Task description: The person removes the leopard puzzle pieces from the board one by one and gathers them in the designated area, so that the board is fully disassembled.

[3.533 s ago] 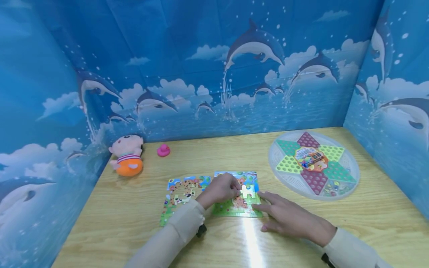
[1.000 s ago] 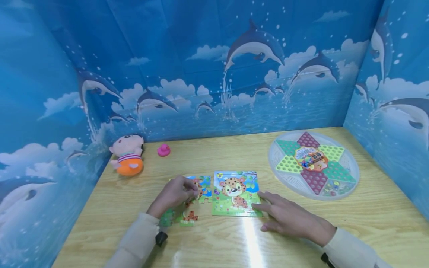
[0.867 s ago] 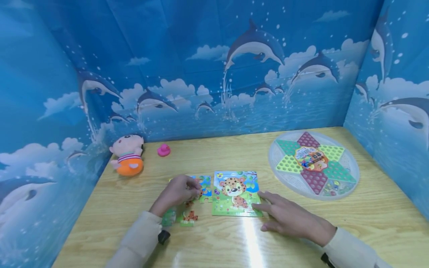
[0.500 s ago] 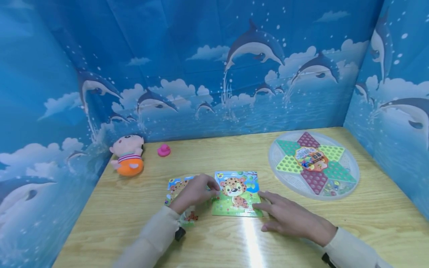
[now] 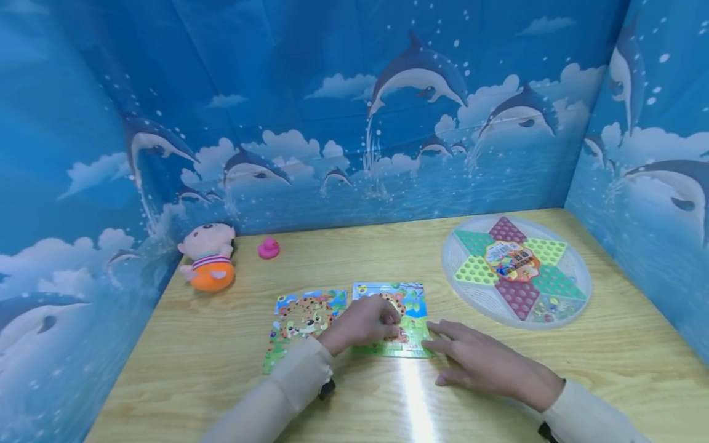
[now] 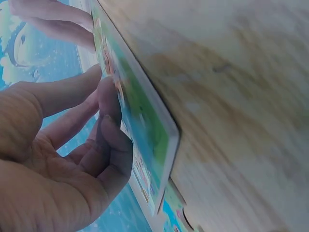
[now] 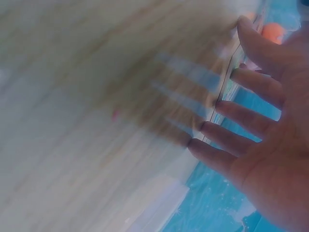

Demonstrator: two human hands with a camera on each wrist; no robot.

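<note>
My left hand [image 5: 362,320] is over the right-hand puzzle board [image 5: 373,352], a leopard picture on green and blue. Its thumb and fingertips come together in a pinch on a puzzle piece, mostly hidden behind the fingers, close over the picture's middle. The left wrist view has the same left hand [image 6: 72,145] side-on, fingers curled beside the board. My right hand [image 5: 487,363] lies at the board's right edge, fingertips against it, fingers straight and spread. Loose leopard puzzle pieces [image 5: 304,317] lie together left of the board, partly covered by the left arm.
A round Chinese checkers board [image 5: 512,267] lies at the right rear of the wooden table [image 5: 199,375]. A pink duck [image 5: 269,248] and a plush toy [image 5: 209,257] in orange sit at the back left. Dolphin-printed cloth [image 5: 310,92] encloses the back and sides.
My left hand has gone from the loose pieces on the left, rightward to the middle of the board. The right hand has stayed at the board's edge. The camera view has shifted slightly.
</note>
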